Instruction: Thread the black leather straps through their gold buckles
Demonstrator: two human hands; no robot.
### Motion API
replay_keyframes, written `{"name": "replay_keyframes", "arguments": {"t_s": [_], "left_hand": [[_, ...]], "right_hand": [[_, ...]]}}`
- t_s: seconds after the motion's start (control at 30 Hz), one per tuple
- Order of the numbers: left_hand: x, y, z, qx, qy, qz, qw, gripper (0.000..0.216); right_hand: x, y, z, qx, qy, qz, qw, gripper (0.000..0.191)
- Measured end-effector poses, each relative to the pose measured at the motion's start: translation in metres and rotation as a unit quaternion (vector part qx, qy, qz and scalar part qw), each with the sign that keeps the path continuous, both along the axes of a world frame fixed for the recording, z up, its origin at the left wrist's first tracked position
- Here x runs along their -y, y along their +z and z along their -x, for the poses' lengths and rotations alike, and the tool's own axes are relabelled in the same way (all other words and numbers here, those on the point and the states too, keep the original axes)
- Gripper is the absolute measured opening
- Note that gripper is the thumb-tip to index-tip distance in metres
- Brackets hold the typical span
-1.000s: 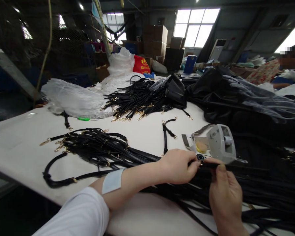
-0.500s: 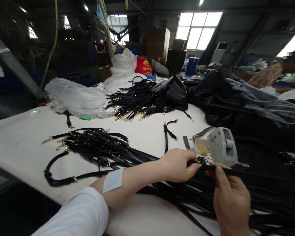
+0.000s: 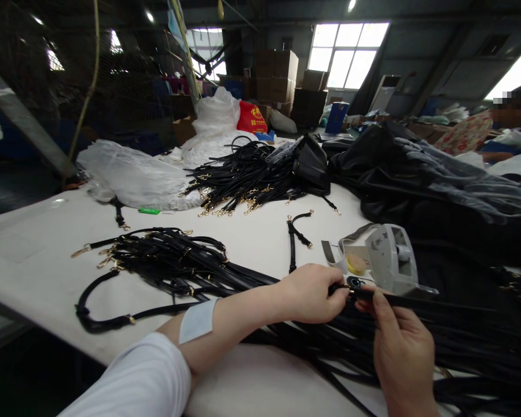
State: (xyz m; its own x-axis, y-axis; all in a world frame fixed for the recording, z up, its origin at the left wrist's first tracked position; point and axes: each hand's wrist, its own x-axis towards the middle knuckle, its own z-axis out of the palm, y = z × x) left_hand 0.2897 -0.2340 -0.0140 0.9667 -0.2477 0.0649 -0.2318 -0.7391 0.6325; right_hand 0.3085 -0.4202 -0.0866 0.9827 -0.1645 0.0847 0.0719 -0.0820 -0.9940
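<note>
Between my two hands is a black strap (image 3: 417,301) with a small gold fitting. My left hand (image 3: 315,294) pinches one end near the fitting, its arm stretched across the table. Just to the right, my right hand (image 3: 402,341) grips the strap between thumb and fingers, and the band runs on to the right. The fingertips of both hands almost meet. Under and around them lie many more black straps (image 3: 295,341). Left of my hands is a pile of black straps with gold clips (image 3: 169,255). A phone (image 3: 356,282) lies partly hidden behind my right fingers.
A white tape dispenser (image 3: 393,258) stands behind my right hand, beside a yellow roll (image 3: 356,264). A short black strap (image 3: 292,243) lies mid-table. Farther back are another strap heap (image 3: 243,174), clear plastic bags (image 3: 134,171) and black sheet material (image 3: 399,168). A green object (image 3: 149,211) lies left.
My right hand has shifted slightly left, closer to my left hand, with the strap still held. My left hand stays almost in place; the view has moved slightly.
</note>
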Motion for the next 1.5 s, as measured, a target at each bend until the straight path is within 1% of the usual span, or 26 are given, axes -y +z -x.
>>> {"name": "replay_keyframes", "arguments": {"t_s": [0.17,0.3,0.37,0.43,0.5,0.57,0.63,0.7,0.77,0.8,0.83,0.9,0.97,1.0,1.03,1.07,1.13,1.17,1.2,1.23,1.3,1.37,1.43,1.5], "left_hand": [[-0.001,0.0,0.0,0.005,0.005,-0.002,1.0,0.019],[0.0,-0.001,0.001,0.003,0.019,0.004,1.0,0.02],[0.003,-0.002,0.003,0.004,0.03,0.007,1.0,0.02],[0.006,-0.004,0.004,0.012,0.04,0.012,0.999,0.019],[0.01,-0.006,0.006,0.027,0.048,0.015,0.998,0.017],[0.011,-0.006,0.007,0.035,0.043,0.017,0.998,0.016],[0.011,-0.005,0.008,0.035,0.03,0.023,0.999,0.015],[0.007,-0.002,0.008,0.026,0.015,0.046,0.998,0.018],[0.003,0.001,0.007,0.018,0.005,0.075,0.997,0.029],[0.001,0.002,0.006,0.017,0.001,0.087,0.996,0.033],[-0.001,0.003,0.005,0.016,-0.004,0.095,0.995,0.033],[-0.004,0.003,0.002,0.01,-0.019,0.107,0.994,0.025],[-0.006,0.002,-0.001,-0.006,-0.032,0.12,0.992,0.025],[-0.006,0.001,-0.003,-0.015,-0.033,0.127,0.991,0.027],[-0.006,0.0,-0.004,-0.022,-0.031,0.133,0.99,0.029],[-0.005,-0.002,-0.005,-0.028,-0.026,0.138,0.99,0.03],[-0.004,-0.004,-0.006,-0.035,-0.012,0.15,0.988,0.03],[-0.003,-0.005,-0.006,-0.034,-0.005,0.157,0.987,0.029],[-0.001,-0.005,-0.006,-0.029,0.001,0.165,0.986,0.028],[0.0,-0.006,-0.006,-0.021,0.005,0.172,0.985,0.028],[0.003,-0.007,-0.005,-0.002,0.003,0.185,0.983,0.026],[0.004,-0.007,-0.003,0.01,-0.012,0.196,0.98,0.025],[0.005,-0.008,-0.002,0.012,-0.027,0.211,0.977,0.026],[0.005,-0.009,-0.001,0.008,-0.029,0.234,0.972,0.029]], "right_hand": [[-0.001,0.002,0.003,0.029,0.003,0.019,0.999,0.043],[0.0,0.003,0.006,0.117,0.031,0.085,0.989,0.036],[0.0,0.006,0.007,0.181,0.051,0.138,0.972,0.029],[-0.003,0.009,0.01,0.246,0.066,0.195,0.947,0.023],[-0.006,0.012,0.013,0.301,0.063,0.239,0.921,0.02],[-0.007,0.016,0.015,0.334,0.056,0.262,0.904,0.018],[-0.006,0.019,0.015,0.34,0.061,0.265,0.9,0.017],[-0.003,0.023,0.014,0.347,0.066,0.247,0.902,0.016],[0.001,0.027,0.013,0.346,0.041,0.213,0.913,0.014],[0.002,0.029,0.012,0.329,0.024,0.178,0.927,0.016],[0.003,0.032,0.011,0.297,0.009,0.127,0.946,0.021],[0.005,0.038,0.008,0.201,-0.001,0.009,0.979,0.03],[0.008,0.043,0.005,0.131,0.003,-0.094,0.987,0.03],[0.01,0.045,0.003,0.114,0.005,-0.122,0.986,0.026],[0.013,0.046,0.002,0.109,0.009,-0.136,0.985,0.027],[0.016,0.047,0.0,0.107,0.02,-0.145,0.984,0.039],[0.022,0.047,-0.001,0.1,0.051,-0.149,0.982,0.073],[0.024,0.046,-0.001,0.095,0.062,-0.136,0.984,0.082],[0.026,0.045,-0.001,0.093,0.066,-0.111,0.987,0.082],[0.027,0.043,-0.001,0.095,0.063,-0.076,0.99,0.075],[0.028,0.038,0.001,0.116,0.07,0.004,0.991,0.054],[0.026,0.032,0.0,0.145,0.099,0.055,0.983,0.036],[0.024,0.028,-0.001,0.168,0.125,0.077,0.975,0.029],[0.022,0.025,-0.005,0.183,0.136,0.113,0.967,0.026]]}}
